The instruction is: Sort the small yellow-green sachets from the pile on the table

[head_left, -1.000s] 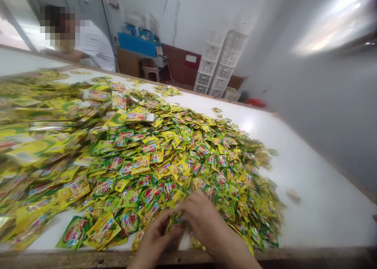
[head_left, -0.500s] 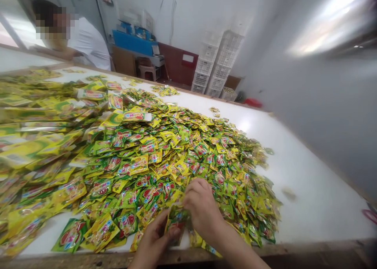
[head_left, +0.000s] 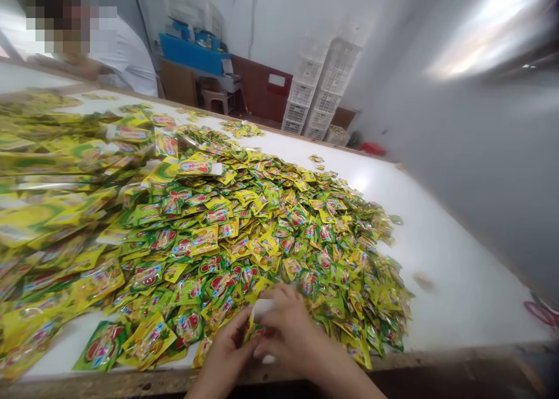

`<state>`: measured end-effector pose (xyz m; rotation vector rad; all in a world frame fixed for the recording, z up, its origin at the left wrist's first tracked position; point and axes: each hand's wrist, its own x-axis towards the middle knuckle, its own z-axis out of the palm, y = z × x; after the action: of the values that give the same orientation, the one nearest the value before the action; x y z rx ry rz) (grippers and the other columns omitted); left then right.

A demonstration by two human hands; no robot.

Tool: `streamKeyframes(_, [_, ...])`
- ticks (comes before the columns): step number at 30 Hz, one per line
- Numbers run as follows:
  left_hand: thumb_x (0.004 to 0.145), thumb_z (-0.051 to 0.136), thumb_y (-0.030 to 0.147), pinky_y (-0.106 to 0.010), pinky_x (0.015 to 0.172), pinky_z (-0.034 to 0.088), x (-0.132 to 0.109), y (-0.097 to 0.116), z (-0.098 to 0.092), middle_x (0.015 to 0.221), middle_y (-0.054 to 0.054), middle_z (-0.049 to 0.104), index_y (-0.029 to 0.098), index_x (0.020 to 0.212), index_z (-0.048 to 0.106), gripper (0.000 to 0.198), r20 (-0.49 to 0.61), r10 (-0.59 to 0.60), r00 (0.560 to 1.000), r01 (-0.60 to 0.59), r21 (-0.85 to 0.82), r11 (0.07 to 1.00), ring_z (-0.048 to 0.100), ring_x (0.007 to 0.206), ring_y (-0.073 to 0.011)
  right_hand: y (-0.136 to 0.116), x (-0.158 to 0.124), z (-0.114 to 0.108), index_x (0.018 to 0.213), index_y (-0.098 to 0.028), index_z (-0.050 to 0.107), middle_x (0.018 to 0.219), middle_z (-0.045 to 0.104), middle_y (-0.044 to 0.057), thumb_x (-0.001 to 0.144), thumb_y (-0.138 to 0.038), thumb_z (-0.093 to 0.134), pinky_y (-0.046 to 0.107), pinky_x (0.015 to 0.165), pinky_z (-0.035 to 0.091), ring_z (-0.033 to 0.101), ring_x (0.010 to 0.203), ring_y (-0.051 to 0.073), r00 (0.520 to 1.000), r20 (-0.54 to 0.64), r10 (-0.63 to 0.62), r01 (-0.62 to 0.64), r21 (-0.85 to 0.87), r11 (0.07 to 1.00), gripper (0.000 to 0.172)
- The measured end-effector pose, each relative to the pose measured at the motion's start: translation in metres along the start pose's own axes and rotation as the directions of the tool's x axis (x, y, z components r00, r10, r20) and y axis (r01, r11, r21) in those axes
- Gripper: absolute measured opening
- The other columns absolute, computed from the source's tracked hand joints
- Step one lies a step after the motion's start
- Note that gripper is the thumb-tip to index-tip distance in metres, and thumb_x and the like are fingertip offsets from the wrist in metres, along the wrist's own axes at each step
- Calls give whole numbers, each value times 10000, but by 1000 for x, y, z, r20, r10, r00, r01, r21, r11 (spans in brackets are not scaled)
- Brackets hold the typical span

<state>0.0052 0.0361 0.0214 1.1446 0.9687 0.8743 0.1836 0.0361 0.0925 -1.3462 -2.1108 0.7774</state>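
In the head view, my left hand (head_left: 229, 346) is closed around a small carton (head_left: 259, 310) near the table's front edge. The carton shows a white flap and a bit of green and yellow print; most of it is hidden by my hands. My right hand (head_left: 290, 329) lies over the carton's right side, its fingers bent against the white flap. Just beyond both hands spreads a large heap of small shiny candy packets (head_left: 222, 285), yellow and green, with fruit pictures on them.
Yellow cartons with white ends (head_left: 198, 167) lie at the heap's left. White table surface (head_left: 449, 259) shows on the right, near red-handled scissors (head_left: 539, 313). Across the table sits a person in white (head_left: 126, 55). Stacked white crates (head_left: 325, 90) stand behind.
My right hand has come down and left from the packets onto the carton, and a white flap now shows under its fingers. My left hand stays about the same. The view has shifted slightly.
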Motion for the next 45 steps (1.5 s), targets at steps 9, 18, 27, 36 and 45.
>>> streamKeyframes(9, [796,635,409,-373,925,457,-10,46,-2,968,-42,756,214,937,759,270,39,-257,966,257,-8,966,640,998,-281,17,-19,35,846,-171,677,579,565,-52,638,-412,842,165,359,314,383,383,51,836,195,512,-397,860,320,359])
streamKeyframes(18, [724,717,355,-276,766,474,-9,45,-14,834,-32,733,187,857,721,214,-38,-240,970,237,-55,970,642,840,-213,23,-10,48,777,-150,727,629,641,-2,580,-342,869,158,342,355,439,395,56,853,281,439,-389,904,176,309])
streamKeyframes(27, [762,720,443,-342,945,523,2,21,-29,1033,-46,775,268,940,793,261,-180,-3,984,50,262,964,681,1027,-273,22,6,51,860,-203,800,786,617,35,764,-459,751,196,396,448,544,504,96,904,-26,426,-203,852,483,277])
streamKeyframes(36, [828,677,303,-320,857,560,11,22,-23,958,-60,761,289,930,792,154,-17,292,956,-248,478,843,696,941,-250,30,3,63,761,-220,780,750,619,15,658,-430,841,239,398,466,557,456,112,885,-76,460,-140,898,417,241])
streamKeyframes(45, [779,729,259,-339,950,543,-6,-3,-37,1180,-40,728,374,1073,756,317,74,306,949,-301,497,814,674,1090,-278,24,-27,66,1047,-302,742,996,647,71,912,-251,609,332,771,522,634,883,201,902,-421,96,113,444,889,197])
